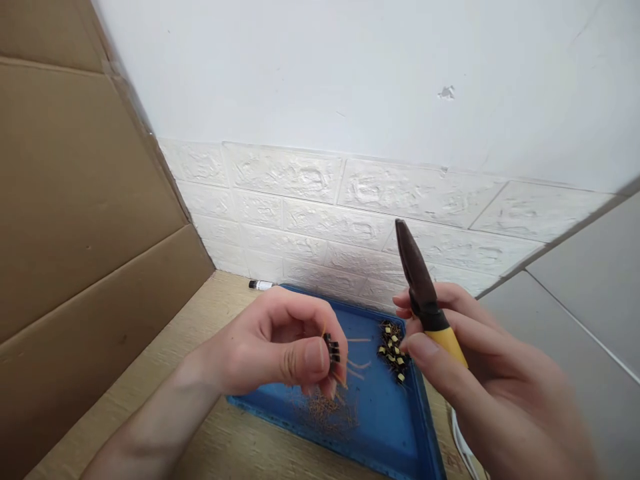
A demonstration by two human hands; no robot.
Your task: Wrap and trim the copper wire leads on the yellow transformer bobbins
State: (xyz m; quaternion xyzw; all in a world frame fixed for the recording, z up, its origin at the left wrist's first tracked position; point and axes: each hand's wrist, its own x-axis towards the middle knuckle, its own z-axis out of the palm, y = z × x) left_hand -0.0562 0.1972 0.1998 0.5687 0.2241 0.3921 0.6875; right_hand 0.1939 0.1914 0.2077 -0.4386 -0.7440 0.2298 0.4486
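Between the thumb and fingers of my left hand (280, 347) is a small black component (332, 348) with thin copper-coloured wires sticking out of it. Part of the component is hidden by the thumb. My right hand (480, 373) grips yellow-handled long-nose pliers (417, 270), their dark jaws pointing up and away, apart from the component. Both hands are above a blue tray (385, 420). Inside it, at the right, lies a pile of black components with yellow tops (393, 350). Beneath my left hand, a heap of cut copper-coloured wire pieces (325, 413) is scattered on the tray floor.
A small dark-capped bottle with a white label (261, 285) lies behind the tray on the wooden table (210, 433). Cardboard (85, 200) stands along the left, and a white brick-pattern wall (300, 180) closes off the back. White cable (463, 443) runs at the lower right.
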